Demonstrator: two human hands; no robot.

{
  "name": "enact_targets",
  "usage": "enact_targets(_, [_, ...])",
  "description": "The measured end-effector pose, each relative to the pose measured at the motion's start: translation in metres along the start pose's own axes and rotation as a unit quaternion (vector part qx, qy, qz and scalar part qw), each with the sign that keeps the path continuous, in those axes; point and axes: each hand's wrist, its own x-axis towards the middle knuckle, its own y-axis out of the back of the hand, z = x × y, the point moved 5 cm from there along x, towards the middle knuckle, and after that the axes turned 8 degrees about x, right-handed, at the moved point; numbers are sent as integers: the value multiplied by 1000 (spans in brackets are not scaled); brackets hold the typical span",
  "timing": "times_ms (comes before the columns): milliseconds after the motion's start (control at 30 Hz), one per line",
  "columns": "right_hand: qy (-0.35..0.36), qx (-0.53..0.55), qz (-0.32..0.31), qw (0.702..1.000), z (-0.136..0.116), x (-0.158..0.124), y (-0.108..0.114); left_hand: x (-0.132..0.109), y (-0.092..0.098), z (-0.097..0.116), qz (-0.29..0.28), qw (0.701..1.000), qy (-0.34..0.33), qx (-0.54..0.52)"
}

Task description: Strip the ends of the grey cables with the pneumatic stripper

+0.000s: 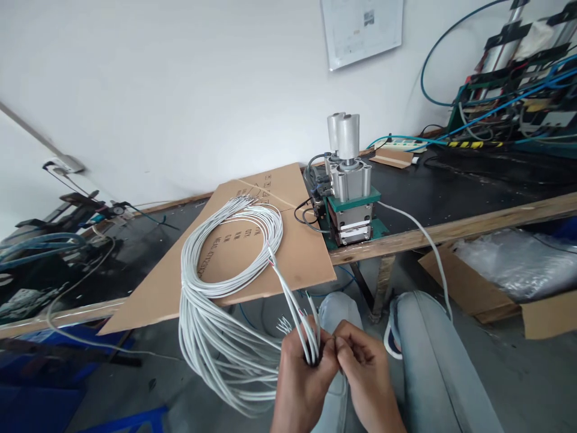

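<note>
My left hand [301,376] is closed around a bunch of grey cable ends [303,325], which stick up from the fist above my lap. My right hand [364,367] pinches one of the cables just beside the left hand's fingers. The cables run back to a large looped coil of grey cables [216,282] that lies on a sheet of cardboard [297,252] and hangs over the bench edge. A small pneumatic machine with a green base [350,198] stands on the bench just right of the cardboard.
A wooden-edged black bench [473,222] runs across the view. A cardboard box with plastic bags [505,270] sits under it at the right. Blue hoses and machinery [509,78] fill the back right. More equipment [40,258] stands at the left. My knees in jeans [424,337] are below.
</note>
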Motion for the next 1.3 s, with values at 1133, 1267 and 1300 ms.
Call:
enact_targets(1133, [80,27,104,991,7,-22,-22,-15,-4,11,238,957,53,-157])
enact_targets(1267, [132,-3,99,986,3,-24,-26,-14,0,10,231,952,51,-193])
enact_targets(1300, [142,-5,100,985,0,-24,-27,-13,0,10,225,953,49,-199])
